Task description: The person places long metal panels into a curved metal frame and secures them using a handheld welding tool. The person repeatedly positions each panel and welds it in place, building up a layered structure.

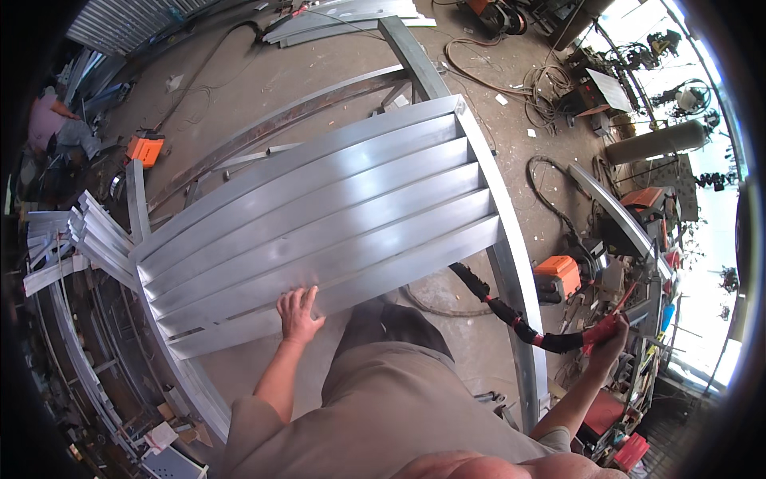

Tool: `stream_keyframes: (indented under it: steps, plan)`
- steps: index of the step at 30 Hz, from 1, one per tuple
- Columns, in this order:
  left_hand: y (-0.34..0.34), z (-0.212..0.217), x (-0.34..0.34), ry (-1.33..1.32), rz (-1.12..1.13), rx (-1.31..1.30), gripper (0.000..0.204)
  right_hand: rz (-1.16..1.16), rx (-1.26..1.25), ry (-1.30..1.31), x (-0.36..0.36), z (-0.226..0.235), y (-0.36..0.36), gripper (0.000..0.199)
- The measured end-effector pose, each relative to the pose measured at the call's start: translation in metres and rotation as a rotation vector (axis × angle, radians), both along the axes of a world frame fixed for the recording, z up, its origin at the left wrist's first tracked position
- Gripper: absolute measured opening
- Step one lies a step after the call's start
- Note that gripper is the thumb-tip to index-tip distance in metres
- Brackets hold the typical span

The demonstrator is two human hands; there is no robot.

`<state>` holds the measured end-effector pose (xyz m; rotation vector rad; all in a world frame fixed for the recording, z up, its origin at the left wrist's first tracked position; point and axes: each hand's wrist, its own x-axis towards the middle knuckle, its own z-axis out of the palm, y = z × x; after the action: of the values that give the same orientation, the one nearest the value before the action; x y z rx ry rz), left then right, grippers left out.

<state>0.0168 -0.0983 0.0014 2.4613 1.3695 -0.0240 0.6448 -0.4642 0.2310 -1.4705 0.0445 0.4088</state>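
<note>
A metal frame with several wide silver slats [335,199] lies flat before me, its long side rail [517,263] on the right. My left hand [298,315] rests with fingers spread on the nearest slats, holding nothing. Out to the right, beyond that rail, my right hand [610,342] is wrapped around the red handle of a welding torch [600,329]. A thick black sleeved cable [511,319] with red bands runs from the torch back over the rail and under the slats. The torch's thin tip points up and to the right.
Rusty steel supports [271,120] stand beneath and behind the panel. Orange machines [558,275] and a gas cylinder [658,144] stand right, near looped hoses [542,88]. Stacked metal profiles [96,231] lie left. A person [56,128] sits at the far left.
</note>
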Motion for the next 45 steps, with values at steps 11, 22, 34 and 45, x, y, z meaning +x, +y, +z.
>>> stream_keyframes:
  steps: [11,22,34,45]
  plan:
    - [-0.005,-0.013,0.001,0.014,0.005,0.032,0.098,-0.051,-0.018,-0.674,-0.079,0.182,0.054,0.047]
    - [-0.004,-0.019,-0.001,0.056,0.033,0.02,0.099,0.685,-0.947,-0.318,-0.052,0.189,0.252,0.039]
    - [-0.003,-0.019,0.001,0.026,0.041,0.037,0.098,1.451,-1.476,-0.279,-0.025,0.017,0.387,0.052]
    - [0.001,-0.016,0.002,-0.002,0.033,0.029,0.094,1.542,-1.465,-0.239,-0.036,-0.007,0.423,0.048]
